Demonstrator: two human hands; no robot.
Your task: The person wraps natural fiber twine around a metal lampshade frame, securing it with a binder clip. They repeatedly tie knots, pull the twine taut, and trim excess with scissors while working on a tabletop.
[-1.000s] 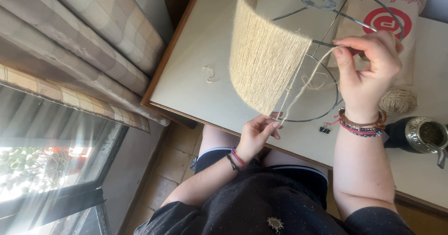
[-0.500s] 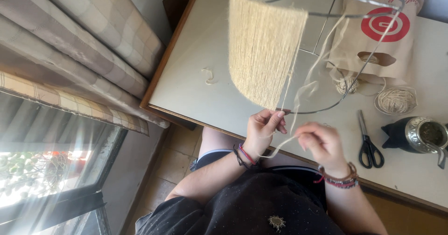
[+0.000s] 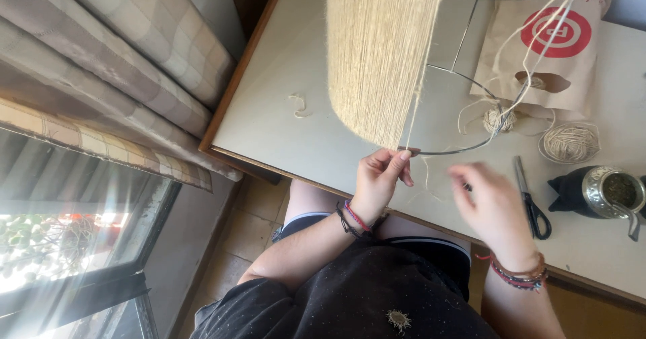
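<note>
The left hand [image 3: 378,175] was at the near edge of the desk [image 3: 282,96], its thumb and fingers pinched on the lower wire ring of the lampshade frame [image 3: 464,76] where the wrapped twine [image 3: 378,49] ended. The frame stood on the desk toward its far edge, its left part covered with close vertical turns of pale twine (the rest was bare wire). The right hand [image 3: 490,204] was above the near edge, just right of the left hand and blurred; its fingers appeared loosely spread, and whether they held a strand could not be determined. A loose strand [image 3: 531,63] ran from the top ring down across the bare part of the frame. A small twine ball [image 3: 498,119] lay inside the ring, and a larger ball [image 3: 570,142] lay just outside it to the right. Black-handled scissors [image 3: 531,201] lay near the right hand. A metal cup [image 3: 609,191] stood at the right edge. A brown paper bag [image 3: 545,63] lay toward the far right corner.
</note>
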